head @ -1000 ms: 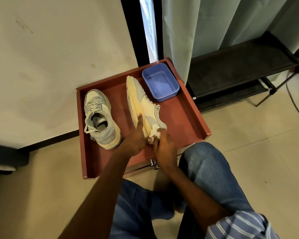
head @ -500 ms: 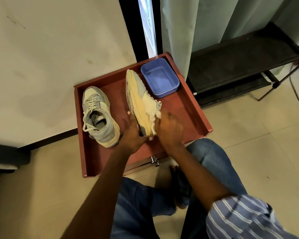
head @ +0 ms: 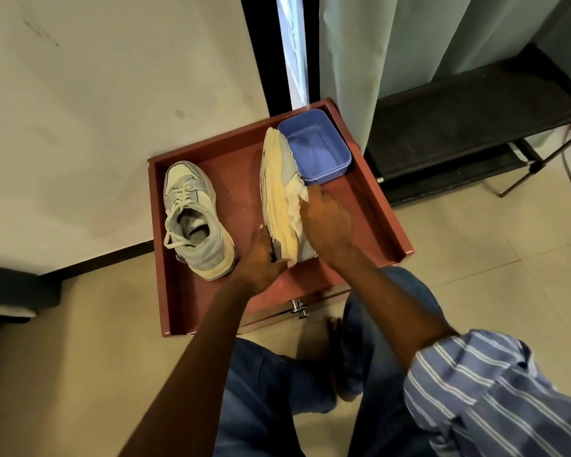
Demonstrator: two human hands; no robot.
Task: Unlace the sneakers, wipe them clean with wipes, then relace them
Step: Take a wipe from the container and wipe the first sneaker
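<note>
Near the middle of the frame, my left hand [head: 261, 258] grips the tipped cream-soled sneaker's [head: 282, 199] heel; my right hand [head: 327, 222] presses a white wipe [head: 299, 201] along its length, toe pointing up-frame.

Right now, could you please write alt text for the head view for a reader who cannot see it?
A person's left hand holds a sneaker tipped on its side on a red tray while the right hand presses a white wipe to it. A second, laced sneaker stands upright to its left, and a blue tub sits behind.
</note>
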